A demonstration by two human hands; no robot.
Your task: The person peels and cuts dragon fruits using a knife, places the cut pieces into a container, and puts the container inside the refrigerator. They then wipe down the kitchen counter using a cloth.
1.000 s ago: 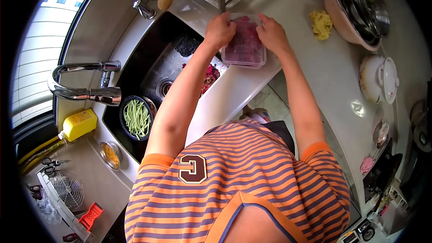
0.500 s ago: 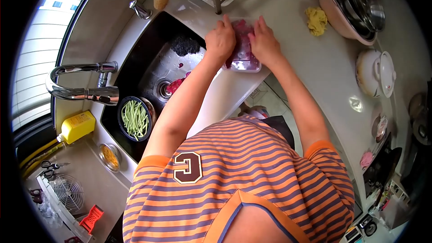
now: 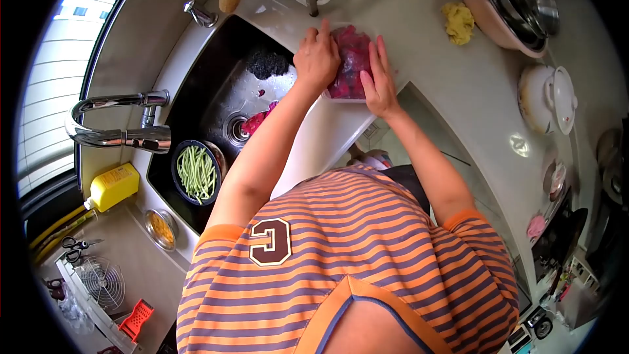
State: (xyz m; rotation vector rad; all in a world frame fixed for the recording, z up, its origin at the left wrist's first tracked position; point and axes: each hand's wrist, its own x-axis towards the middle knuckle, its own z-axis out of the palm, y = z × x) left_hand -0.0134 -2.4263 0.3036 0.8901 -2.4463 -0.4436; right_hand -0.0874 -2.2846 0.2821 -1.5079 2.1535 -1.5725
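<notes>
A clear plastic container (image 3: 352,65) filled with dark pink-red pieces sits on the counter beside the sink, close to the counter's edge. My left hand (image 3: 317,58) grips its left side, fingers bent along the wall. On the opposite side my right hand (image 3: 381,85) holds it with long, straight fingers and the thumb over the near part. The pieces look like cut fruit, though I cannot tell which kind. In the sink (image 3: 226,101), left of my left forearm, pink-red peel (image 3: 254,122) lies by the drain.
A dark bowl of green beans (image 3: 195,174) and a black scrubber (image 3: 266,64) are in the sink. A faucet (image 3: 124,136) reaches over it. Nearby stand a yellow bottle (image 3: 114,187), a yellow cloth (image 3: 458,23), stacked basins (image 3: 473,0) and a lidded white pot (image 3: 538,101).
The container has tilted or turned slightly between my hands, and its red pieces now show across most of it. My right hand has shifted a little down and left.
</notes>
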